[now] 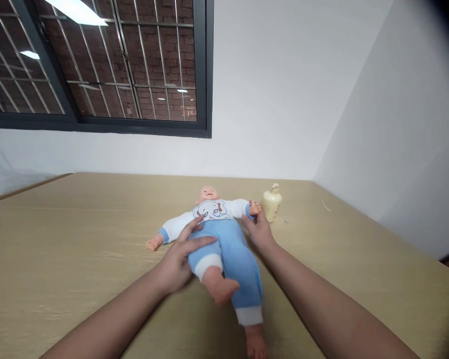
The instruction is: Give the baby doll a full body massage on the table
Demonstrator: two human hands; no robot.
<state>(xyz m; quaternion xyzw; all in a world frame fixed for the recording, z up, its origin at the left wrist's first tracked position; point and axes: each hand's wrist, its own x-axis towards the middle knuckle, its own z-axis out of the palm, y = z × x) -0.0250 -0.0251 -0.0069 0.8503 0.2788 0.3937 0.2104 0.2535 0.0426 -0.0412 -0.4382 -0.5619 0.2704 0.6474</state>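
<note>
A baby doll (239, 259) lies on its back on the table, feet towards me, in a white top with a cartoon animal face and light blue trousers with white cuffs. My left hand (177, 262) is wrapped around the doll's thigh on the left side, thumb and forefinger spread over the blue cloth; its other fingers are partly hidden. That leg is bent, with the bare foot raised in front of the other leg. At the right, my right hand (261, 232) grips the doll's outstretched hand by the blue cuff, some fingers hidden behind it.
A cream pump bottle (271, 204) stands just beyond my right hand. A small scrap (286, 221) and a thin pale strand (325, 205) lie to its right on the wooden table (78, 249). White walls and a barred window (134, 65) rise behind. Clear plastic sheeting (15, 179) is at far left.
</note>
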